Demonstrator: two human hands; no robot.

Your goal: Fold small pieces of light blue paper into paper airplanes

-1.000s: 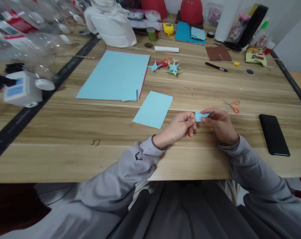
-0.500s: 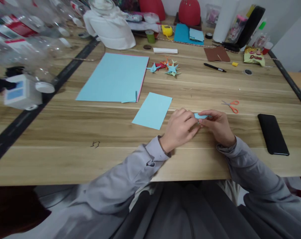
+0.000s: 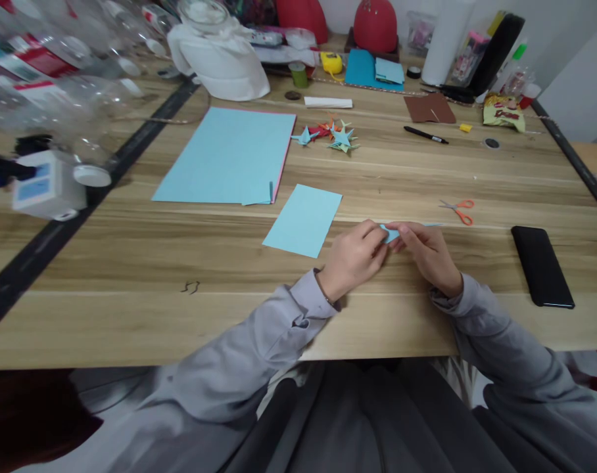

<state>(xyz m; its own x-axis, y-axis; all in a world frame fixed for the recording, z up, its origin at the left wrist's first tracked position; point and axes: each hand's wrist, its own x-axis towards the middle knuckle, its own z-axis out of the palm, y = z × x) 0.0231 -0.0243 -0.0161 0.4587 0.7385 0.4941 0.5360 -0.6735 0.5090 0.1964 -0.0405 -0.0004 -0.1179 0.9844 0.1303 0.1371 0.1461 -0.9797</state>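
A small folded piece of light blue paper (image 3: 390,234) is pinched between my two hands, just above the wooden table. My left hand (image 3: 356,255) closes on its left end, and its fingers cover much of that side. On the other side my right hand (image 3: 427,253) grips it with thumb and fingers; a thin blue tip sticks out beyond the knuckles. A flat light blue sheet (image 3: 303,220) lies just left of my left hand. Several folded paper cranes (image 3: 342,136) in blue, red, orange and green sit farther back.
A stack of large blue sheets (image 3: 229,157) lies at left. Orange-handled scissors (image 3: 460,211) and a black phone (image 3: 542,266) are at right. Behind are a pen (image 3: 425,135), brown paper (image 3: 430,108) and a yellow tape measure (image 3: 331,63). Plastic bottles (image 3: 47,85) crowd the far left.
My right hand has shifted slightly left and turned over the folded paper. A thin blue tip now shows past its knuckles. My left hand stays nearly in place.
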